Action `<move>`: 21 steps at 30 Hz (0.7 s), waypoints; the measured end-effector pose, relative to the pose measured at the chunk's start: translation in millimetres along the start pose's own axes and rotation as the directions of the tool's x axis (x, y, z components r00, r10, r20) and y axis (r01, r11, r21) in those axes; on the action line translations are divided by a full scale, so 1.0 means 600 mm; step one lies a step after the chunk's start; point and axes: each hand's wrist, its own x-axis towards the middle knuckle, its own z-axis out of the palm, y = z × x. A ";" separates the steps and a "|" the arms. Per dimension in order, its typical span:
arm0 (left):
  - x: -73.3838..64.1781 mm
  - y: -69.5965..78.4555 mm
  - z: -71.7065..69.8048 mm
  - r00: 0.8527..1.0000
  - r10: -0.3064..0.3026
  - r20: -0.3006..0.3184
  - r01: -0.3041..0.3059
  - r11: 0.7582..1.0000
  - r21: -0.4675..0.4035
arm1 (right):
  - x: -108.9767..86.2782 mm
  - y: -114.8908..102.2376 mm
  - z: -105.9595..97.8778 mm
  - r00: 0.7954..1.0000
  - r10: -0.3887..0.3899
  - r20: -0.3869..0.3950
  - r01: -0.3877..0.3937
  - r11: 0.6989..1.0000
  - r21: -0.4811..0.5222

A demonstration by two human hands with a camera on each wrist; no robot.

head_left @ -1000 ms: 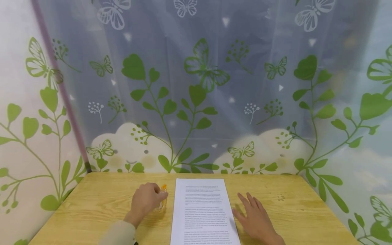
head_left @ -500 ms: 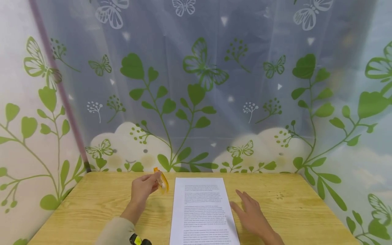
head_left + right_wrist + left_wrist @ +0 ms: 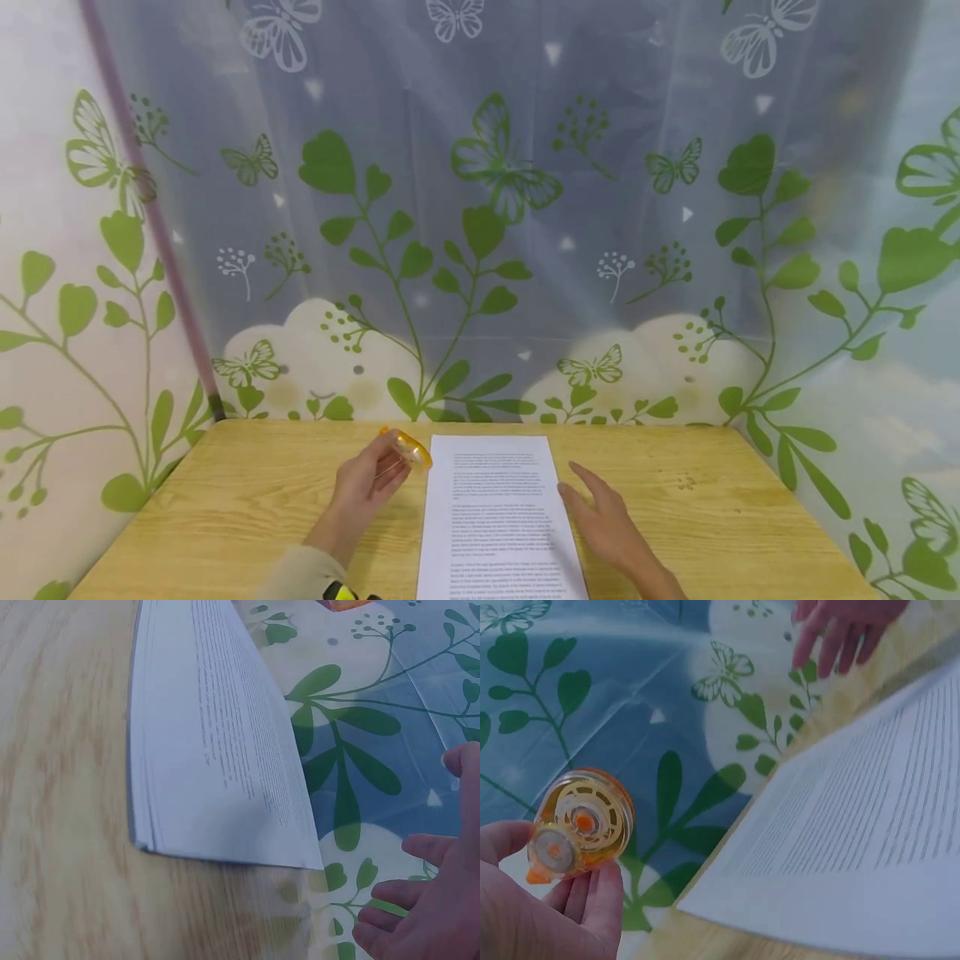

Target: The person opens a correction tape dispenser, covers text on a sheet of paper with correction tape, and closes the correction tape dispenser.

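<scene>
Nearest you, the printed sheets [image 3: 498, 525] lie on the wooden table [image 3: 240, 508]; just off their right edge is your right hand [image 3: 606, 518], fingers extended and holding nothing, and to their left your left hand [image 3: 367, 485] grasps the clear-and-orange tape dispenser [image 3: 412, 449] between thumb and fingers. You have that dispenser raised near the sheets' far left corner, two round wheels showing through its case. Beyond the sheets hangs a leaf-and-butterfly curtain [image 3: 600, 308].
</scene>
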 end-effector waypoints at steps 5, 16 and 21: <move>-0.013 -0.022 0.012 0.999 -0.043 0.025 0.045 0.995 -0.089 | -0.003 -0.009 0.010 1.000 0.031 -0.002 -0.030 0.998 0.062; -0.032 -0.080 0.044 0.991 -0.111 0.075 0.122 0.978 -0.171 | -0.004 -0.027 0.039 0.994 0.096 -0.051 -0.092 0.992 0.091; -0.040 -0.104 0.055 0.988 -0.123 0.098 0.137 0.977 -0.162 | -0.003 -0.037 0.056 0.993 0.098 -0.066 -0.088 0.987 0.136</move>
